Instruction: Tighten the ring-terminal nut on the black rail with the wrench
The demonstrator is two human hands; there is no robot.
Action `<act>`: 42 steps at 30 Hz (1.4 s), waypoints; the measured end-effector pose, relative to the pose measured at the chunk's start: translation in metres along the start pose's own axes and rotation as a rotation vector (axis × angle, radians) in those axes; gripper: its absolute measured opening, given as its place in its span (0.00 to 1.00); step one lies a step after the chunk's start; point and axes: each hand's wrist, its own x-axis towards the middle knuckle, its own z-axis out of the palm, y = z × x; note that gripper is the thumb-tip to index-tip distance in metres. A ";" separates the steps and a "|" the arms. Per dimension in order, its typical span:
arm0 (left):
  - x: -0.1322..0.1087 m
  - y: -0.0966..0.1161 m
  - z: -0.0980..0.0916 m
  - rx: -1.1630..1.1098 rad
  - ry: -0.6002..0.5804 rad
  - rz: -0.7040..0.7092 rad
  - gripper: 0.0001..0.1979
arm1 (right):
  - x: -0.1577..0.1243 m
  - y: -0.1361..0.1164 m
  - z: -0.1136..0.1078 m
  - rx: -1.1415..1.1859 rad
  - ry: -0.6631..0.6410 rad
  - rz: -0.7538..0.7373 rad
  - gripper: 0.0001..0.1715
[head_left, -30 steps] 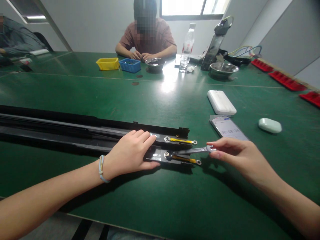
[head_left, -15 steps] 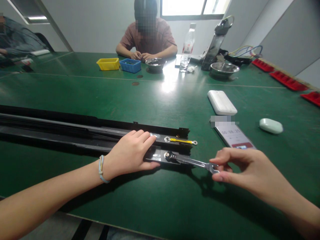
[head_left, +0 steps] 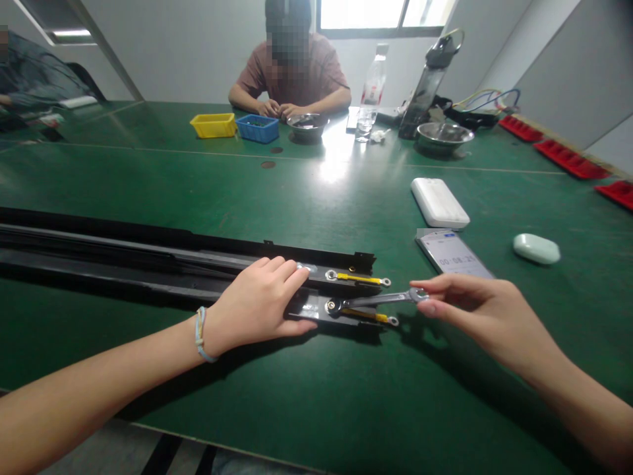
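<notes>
A long black metal rail (head_left: 148, 254) lies across the green table (head_left: 306, 396). My left hand (head_left: 260, 303) rests flat on the rail's right end, fingers stretched out, pressing it down. My right hand (head_left: 475, 310) pinches the free end of a small silver wrench (head_left: 378, 300). The wrench's other end sits on a bolt (head_left: 330, 307) on the rail's end plate. Two short yellow cables with ring terminals (head_left: 359, 279) are fixed at that end, one above and one below the wrench.
A phone (head_left: 452, 254) showing a timer, a white power bank (head_left: 439, 202) and a white case (head_left: 537, 248) lie to the right. Across the table a person sits by yellow (head_left: 213, 125) and blue (head_left: 257, 128) bins, metal bowls (head_left: 442, 135) and a water bottle (head_left: 370, 92). Red trays (head_left: 568, 160) line the far right.
My right hand swung the wrench handle toward me half a second ago, then back away to where it was a second ago. My left hand stayed still.
</notes>
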 end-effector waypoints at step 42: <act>-0.001 -0.001 0.003 0.005 -0.001 -0.004 0.29 | 0.000 0.000 0.008 -0.003 0.074 -0.002 0.16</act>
